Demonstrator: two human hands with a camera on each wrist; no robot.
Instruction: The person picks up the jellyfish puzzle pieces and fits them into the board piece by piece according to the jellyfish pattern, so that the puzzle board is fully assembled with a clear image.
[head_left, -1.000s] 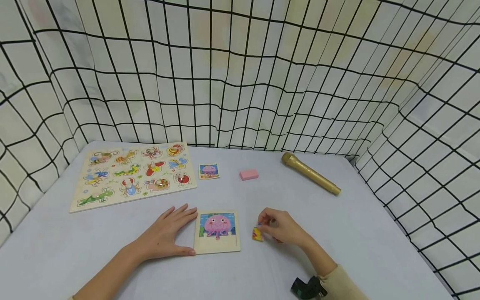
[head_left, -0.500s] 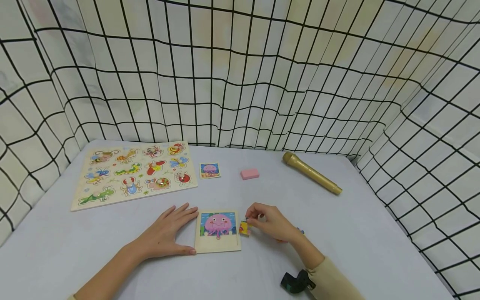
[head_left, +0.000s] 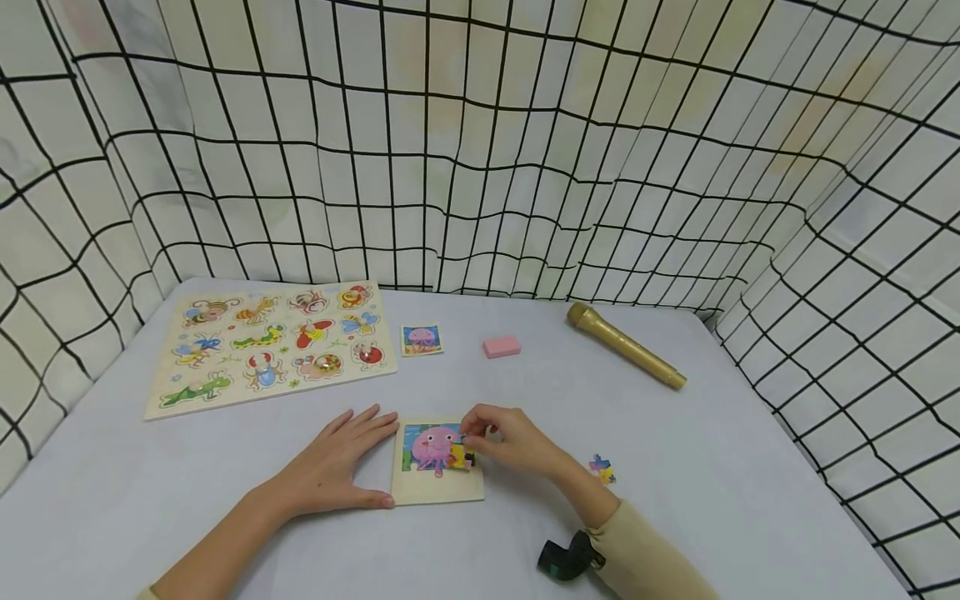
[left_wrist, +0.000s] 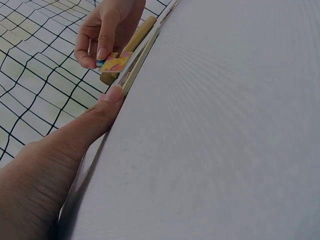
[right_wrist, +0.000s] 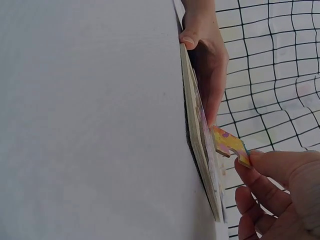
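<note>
A square wooden puzzle board (head_left: 435,492) lies before me, its upper part filled with a pink jellyfish picture and its lower part bare wood. Along its left edge rests my left hand (head_left: 330,471), fingers spread, with thumb and fingertips at the frame. Between thumb and forefinger my right hand (head_left: 521,446) pinches a yellow and pink jigsaw piece (right_wrist: 227,142), held tilted close over the board's right side. In the head view the piece overlaps the jellyfish picture. Another jigsaw piece (head_left: 602,468), blue, yellow and pink, lies on the table right of my right forearm.
An insect puzzle board (head_left: 240,358) lies back left. Beyond the jellyfish board are a small jellyfish picture card (head_left: 422,340), a pink block (head_left: 501,347) and a gold microphone (head_left: 626,345). Black netting (head_left: 480,158) rises behind the white table. A black camera (head_left: 564,558) sits at my right wrist.
My right hand has carried the jigsaw piece left, from beside the board to over its right side. The other loose piece has come into full view. My left hand has stayed in place.
</note>
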